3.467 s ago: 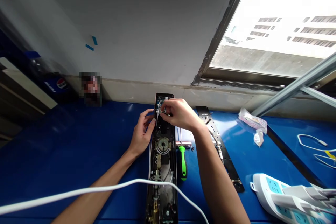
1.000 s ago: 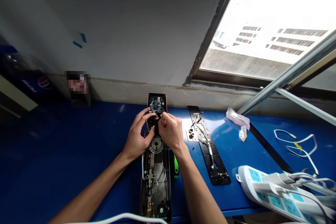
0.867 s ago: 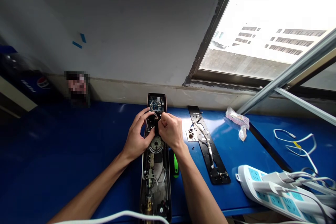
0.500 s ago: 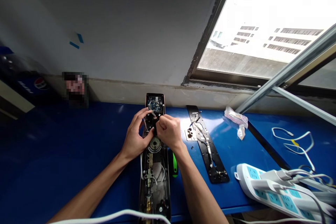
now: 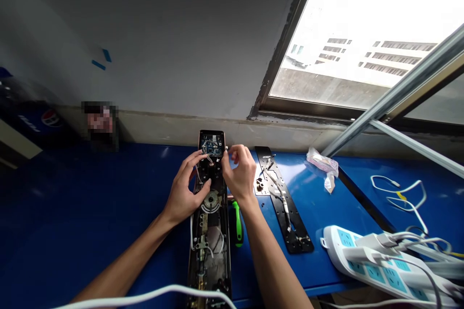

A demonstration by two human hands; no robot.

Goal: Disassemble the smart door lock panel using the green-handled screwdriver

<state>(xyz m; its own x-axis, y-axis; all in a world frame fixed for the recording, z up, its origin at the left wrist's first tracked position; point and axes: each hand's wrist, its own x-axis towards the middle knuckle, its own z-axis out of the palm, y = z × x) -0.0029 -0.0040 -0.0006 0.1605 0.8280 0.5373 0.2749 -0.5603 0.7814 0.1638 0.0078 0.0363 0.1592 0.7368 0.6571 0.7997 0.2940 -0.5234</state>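
Note:
An opened electronic door lock (image 5: 219, 224) lies lengthwise before me, showing a circuit board (image 5: 212, 145) at its far end, thin wires, a round metal part (image 5: 210, 200) and a latch mechanism. My left hand (image 5: 184, 188) grips the lock's left side, thumb over the inside and fingers by the wires under the board. Beside the upper right edge, my right hand (image 5: 239, 169) is closed in a pinch; a small white connector (image 5: 226, 148) shows at its fingertips. What else those fingers hold is hidden. A green-handled screwdriver (image 5: 238, 224) lies right of the lock, partly beneath my right wrist.
To the right lie a long black backplate (image 5: 284, 203) with a cable and a small plate with dark screws (image 5: 260, 184). Farther right are a crumpled plastic bag (image 5: 324, 164), a loaded power strip (image 5: 377, 263) and a white cable (image 5: 402, 195). Another white cable (image 5: 163, 292) crosses the near foreground.
My right hand has moved from over the lock's middle to its right edge, and its fist has loosened into a pinch. More of the screwdriver shows. My left hand stays in place.

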